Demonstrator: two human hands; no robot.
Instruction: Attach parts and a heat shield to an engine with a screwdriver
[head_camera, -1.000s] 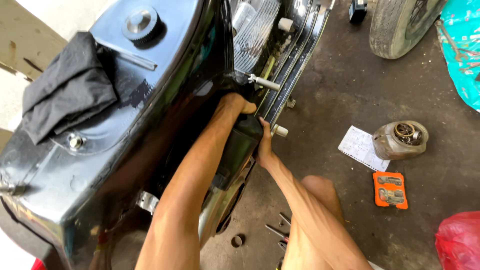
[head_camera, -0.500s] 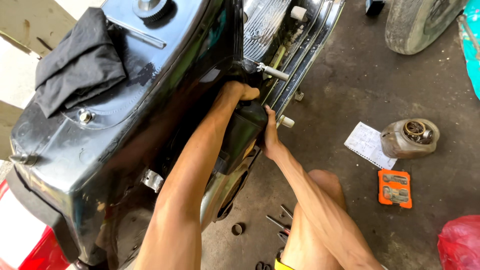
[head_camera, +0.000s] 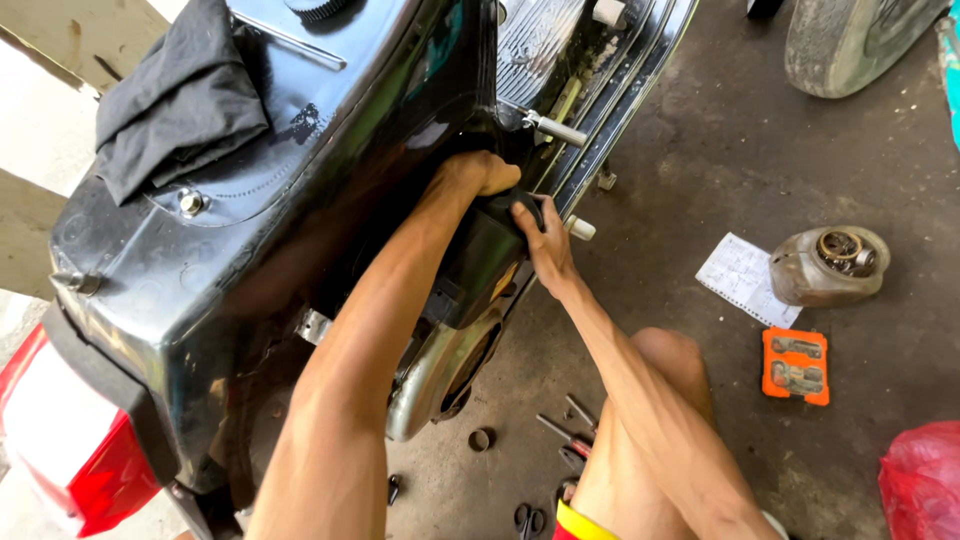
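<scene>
- Left hand (head_camera: 483, 172) reaches under glossy black scooter body (head_camera: 300, 200); grip hidden, cannot tell.
- Right hand (head_camera: 542, 238) clamped on black engine part (head_camera: 480, 250).
- Rough concrete floor (head_camera: 700, 130).

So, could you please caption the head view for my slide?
Both hands, left hand and right hand, grip a black part under a black scooter.

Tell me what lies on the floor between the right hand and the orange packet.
In the head view, a white sheet of paper lies on the concrete between the right hand and the orange packet; the person's knee sits just below.
</scene>
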